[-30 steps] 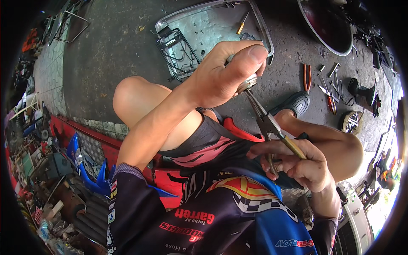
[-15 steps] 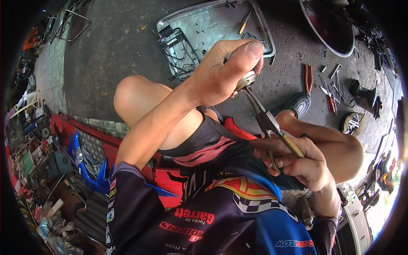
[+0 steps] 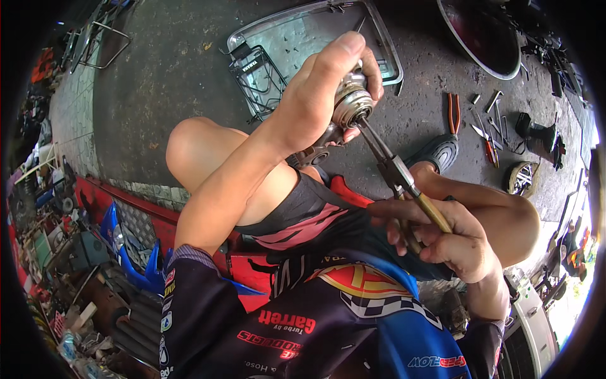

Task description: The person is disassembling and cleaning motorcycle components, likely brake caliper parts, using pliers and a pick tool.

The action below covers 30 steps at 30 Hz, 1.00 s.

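Observation:
My left hand [image 3: 309, 101] is closed around a greasy metal part [image 3: 353, 107] with a round, ringed end and a lug lower down. The hand hides much of it. In my closed right hand [image 3: 464, 243] are long-nosed pliers [image 3: 396, 172] with brass-coloured handles, the fingers around and between them. Their thin tips reach the hole in the middle of the ringed end; how deep they sit I cannot tell.
A shallow framed tray [image 3: 396, 63] lies on the floor ahead, with small screws and a black wire rack [image 3: 262, 79]. To the right are orange-handled pliers [image 3: 454, 114], several hand tools and a black part [image 3: 540, 139]. My sandalled foot [image 3: 439, 155] stands nearer.
My left hand has moved slightly up and left and turned, so more of the metal part and its ringed end shows. The pliers' tips still meet it; my right hand has barely moved.

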### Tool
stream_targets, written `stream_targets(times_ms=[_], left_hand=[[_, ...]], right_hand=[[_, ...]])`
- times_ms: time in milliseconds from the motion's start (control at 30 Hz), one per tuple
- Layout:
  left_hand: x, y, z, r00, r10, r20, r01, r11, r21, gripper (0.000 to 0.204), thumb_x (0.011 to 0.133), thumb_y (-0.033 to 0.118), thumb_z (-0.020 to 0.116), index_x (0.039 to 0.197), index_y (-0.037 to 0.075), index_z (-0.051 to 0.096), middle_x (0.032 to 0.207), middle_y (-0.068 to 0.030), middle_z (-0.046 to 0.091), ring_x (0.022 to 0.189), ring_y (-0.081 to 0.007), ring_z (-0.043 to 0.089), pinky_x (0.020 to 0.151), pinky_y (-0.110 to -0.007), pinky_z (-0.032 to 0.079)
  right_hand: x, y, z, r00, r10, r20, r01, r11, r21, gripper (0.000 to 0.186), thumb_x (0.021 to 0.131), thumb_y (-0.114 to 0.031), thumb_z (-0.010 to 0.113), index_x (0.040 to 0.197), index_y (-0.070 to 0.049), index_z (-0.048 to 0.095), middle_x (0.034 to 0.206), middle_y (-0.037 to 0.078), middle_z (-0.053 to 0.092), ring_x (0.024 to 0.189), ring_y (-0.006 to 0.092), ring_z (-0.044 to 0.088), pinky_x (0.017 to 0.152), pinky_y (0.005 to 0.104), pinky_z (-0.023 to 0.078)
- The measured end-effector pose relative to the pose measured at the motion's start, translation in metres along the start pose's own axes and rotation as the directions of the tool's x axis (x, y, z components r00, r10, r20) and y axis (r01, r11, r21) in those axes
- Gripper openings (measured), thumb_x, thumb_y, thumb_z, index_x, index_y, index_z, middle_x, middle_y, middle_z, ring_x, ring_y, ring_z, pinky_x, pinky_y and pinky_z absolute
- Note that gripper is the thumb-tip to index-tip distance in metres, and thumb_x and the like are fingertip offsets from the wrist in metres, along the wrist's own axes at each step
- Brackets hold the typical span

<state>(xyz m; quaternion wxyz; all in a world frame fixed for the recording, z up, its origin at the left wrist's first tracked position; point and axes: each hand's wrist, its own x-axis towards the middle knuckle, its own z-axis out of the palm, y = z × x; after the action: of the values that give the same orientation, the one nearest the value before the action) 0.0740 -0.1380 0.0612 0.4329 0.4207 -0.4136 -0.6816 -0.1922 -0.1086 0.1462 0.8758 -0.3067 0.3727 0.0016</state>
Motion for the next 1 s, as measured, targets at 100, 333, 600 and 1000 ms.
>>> stream_targets(times_ms=[100,333,600,1000], left_hand=[[0.002,0.001,0.004,1.000,-0.014,-0.027,0.011,0.996,-0.087,0.078,0.104,0.069,0.029,0.086,0.001,0.063,0.089,-0.0124,0.061,0.054,-0.0150,0.059,0.049,-0.031,0.054],[-0.001,-0.004,0.005,1.000,0.010,-0.028,-0.014,0.991,-0.133,0.067,0.105,0.064,0.041,0.088,0.002,0.060,0.075,-0.0084,0.058,0.052,-0.0128,0.056,0.047,-0.027,0.046],[-0.003,-0.002,0.001,1.000,0.025,0.003,-0.025,0.994,0.105,0.076,0.104,0.067,0.034,0.089,0.000,0.064,0.091,-0.0118,0.061,0.064,-0.0149,0.064,0.055,-0.030,0.060],[-0.007,0.003,0.002,0.998,-0.029,0.055,0.018,0.983,0.184,0.069,0.104,0.064,0.040,0.094,0.000,0.063,0.091,-0.0089,0.060,0.063,-0.0140,0.068,0.050,-0.024,0.053]], right_hand=[[0.006,0.002,-0.001,0.996,-0.060,0.063,0.063,0.997,-0.037,0.077,0.072,-0.002,0.047,0.147,0.010,0.053,0.144,0.017,0.061,0.122,0.0195,0.057,0.102,0.0294,0.048],[0.004,0.007,0.001,0.998,-0.028,0.048,0.026,0.999,0.037,0.081,0.068,-0.006,0.052,0.147,0.011,0.053,0.147,0.019,0.060,0.130,0.0239,0.056,0.110,0.0344,0.046],[0.001,-0.003,0.002,0.998,0.039,0.046,-0.038,0.999,-0.036,0.083,0.067,-0.008,0.054,0.148,0.010,0.053,0.144,0.017,0.061,0.128,0.0223,0.056,0.108,0.0322,0.045],[-0.001,-0.003,0.003,0.999,0.026,0.018,-0.025,0.998,-0.057,0.077,0.072,-0.005,0.053,0.147,0.010,0.053,0.139,0.014,0.063,0.125,0.0185,0.056,0.106,0.0305,0.045]])
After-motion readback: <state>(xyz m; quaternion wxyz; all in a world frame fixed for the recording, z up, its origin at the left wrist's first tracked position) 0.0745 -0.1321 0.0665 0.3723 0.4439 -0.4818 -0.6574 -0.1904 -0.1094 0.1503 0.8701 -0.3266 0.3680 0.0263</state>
